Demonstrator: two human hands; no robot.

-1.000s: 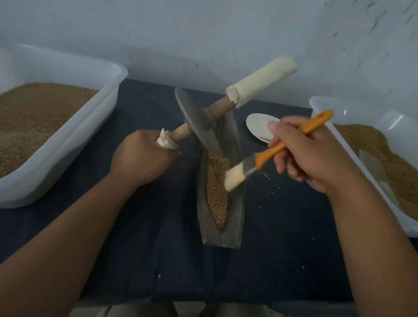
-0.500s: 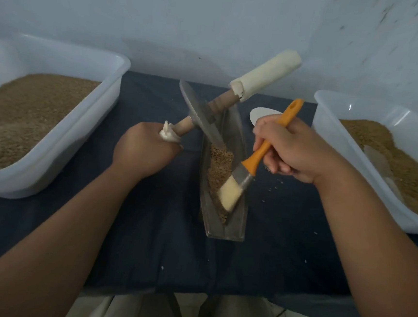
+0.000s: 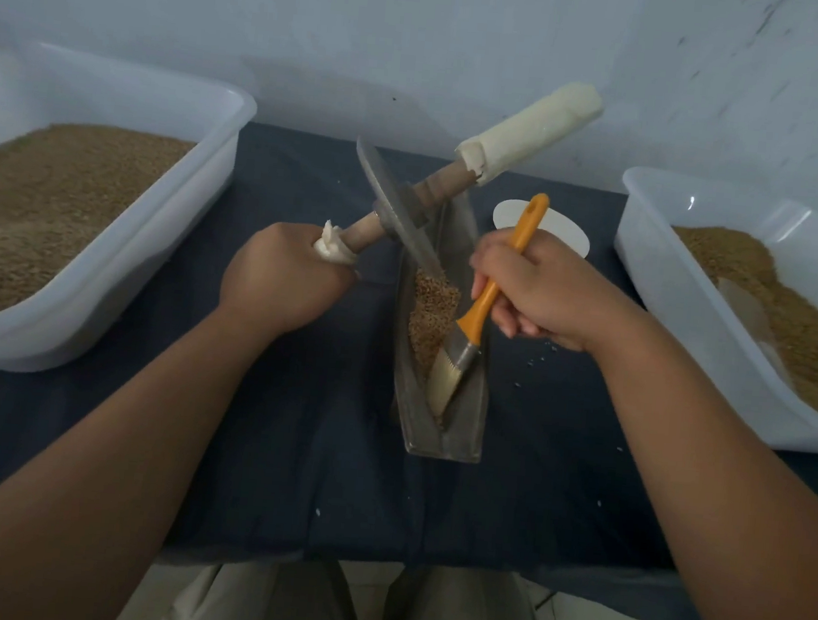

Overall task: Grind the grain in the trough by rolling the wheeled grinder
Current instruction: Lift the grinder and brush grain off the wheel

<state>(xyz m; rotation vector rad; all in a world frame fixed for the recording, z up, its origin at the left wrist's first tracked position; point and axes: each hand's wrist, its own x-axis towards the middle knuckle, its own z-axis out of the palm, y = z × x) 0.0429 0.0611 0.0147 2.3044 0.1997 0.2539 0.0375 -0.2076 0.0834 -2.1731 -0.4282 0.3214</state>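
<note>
A narrow metal trough lies lengthwise on the dark cloth, with brown grain heaped in its middle. The wheeled grinder is tilted, its metal disc resting at the trough's far end and its wooden axle slanting up to the right. My left hand grips the cloth-wrapped left handle. The right handle, wrapped in cream cloth, sticks up free. My right hand holds an orange-handled brush, whose bristles touch the grain near the trough's near end.
A white plastic tub full of brown grain stands at the left. Another white tub with grain stands at the right. A small white dish sits behind my right hand. Loose grains dot the dark cloth.
My right hand has swung the brush from above the trough down into it, and the bristles have moved toward me along the grain. My left hand and the grinder have stayed put.
</note>
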